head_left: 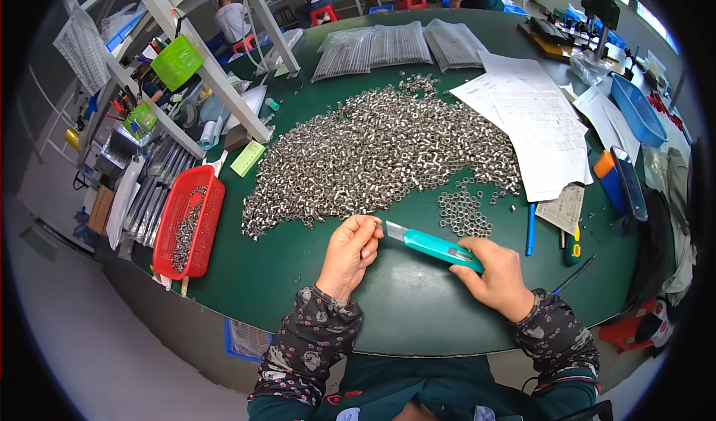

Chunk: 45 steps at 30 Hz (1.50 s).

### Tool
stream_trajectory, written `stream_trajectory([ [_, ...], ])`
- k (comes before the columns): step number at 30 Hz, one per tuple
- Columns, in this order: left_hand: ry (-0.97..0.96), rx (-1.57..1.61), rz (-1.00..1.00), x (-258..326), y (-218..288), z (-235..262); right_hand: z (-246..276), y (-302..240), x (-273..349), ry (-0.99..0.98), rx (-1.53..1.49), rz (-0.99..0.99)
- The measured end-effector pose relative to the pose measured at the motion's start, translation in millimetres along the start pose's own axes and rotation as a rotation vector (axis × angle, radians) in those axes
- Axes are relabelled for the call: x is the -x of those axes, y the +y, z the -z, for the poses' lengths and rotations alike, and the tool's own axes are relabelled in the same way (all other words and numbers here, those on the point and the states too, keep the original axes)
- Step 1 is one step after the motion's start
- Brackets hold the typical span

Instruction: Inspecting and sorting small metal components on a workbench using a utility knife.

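My right hand is closed around the teal handle of a utility knife, its blade out and pointing left. The blade's tip is close to the fingertips of my left hand. Thumb and forefinger there pinch a small metal ring, mostly covered by the fingers. Beyond both hands spreads a big heap of short metal rings. A smaller flat group of rings lies just past the knife, on the green table.
At the left stands a red basket with some rings inside, beside a light green box. Papers, a phone and a blue pen-like tool lie right. Bagged tubes lie far back; people sit beyond.
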<state>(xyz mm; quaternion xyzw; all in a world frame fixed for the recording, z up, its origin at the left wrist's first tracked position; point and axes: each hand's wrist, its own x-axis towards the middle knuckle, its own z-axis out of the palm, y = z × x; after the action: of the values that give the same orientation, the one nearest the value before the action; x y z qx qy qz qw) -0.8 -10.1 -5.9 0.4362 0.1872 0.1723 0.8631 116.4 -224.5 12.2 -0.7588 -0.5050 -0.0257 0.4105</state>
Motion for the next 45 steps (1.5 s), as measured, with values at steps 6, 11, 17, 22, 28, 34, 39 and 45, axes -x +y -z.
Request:
stream_trajectory([
  [6,0.007,-0.046,-0.022,-0.8,-2.5,-2.0,1.7,2.3,-0.2,-0.066,-0.035,-0.046],
  [11,-0.039,-0.102,-0.033,-0.8,-3.8,-2.3,4.7,1.9,-1.7,-0.117,-0.07,-0.079],
  [17,-0.013,-0.075,0.005,-0.2,-6.4,-3.0,4.9,-2.8,-0.1,-0.026,0.097,-0.013],
  [22,-0.027,-0.094,-0.054,-1.0,-1.3,-3.1,5.3,3.4,-1.7,0.056,-0.018,-0.048],
  [28,0.033,-0.16,-0.047,-0.5,0.4,-4.9,2.9,4.7,-1.0,-0.028,-0.05,-0.074],
  [34,0.008,-0.193,-0.061,-1.0,-1.2,-2.2,3.5,2.7,-1.7,-0.08,-0.059,-0.091],
  [39,-0.017,-0.153,-0.055,-2.1,-2.8,-1.1,4.5,1.5,-1.6,-0.088,-0.07,-0.113],
  [45,-0.001,-0.206,-0.061,-2.4,-2.7,-0.7,3.5,3.4,-1.5,-0.102,-0.074,-0.113],
])
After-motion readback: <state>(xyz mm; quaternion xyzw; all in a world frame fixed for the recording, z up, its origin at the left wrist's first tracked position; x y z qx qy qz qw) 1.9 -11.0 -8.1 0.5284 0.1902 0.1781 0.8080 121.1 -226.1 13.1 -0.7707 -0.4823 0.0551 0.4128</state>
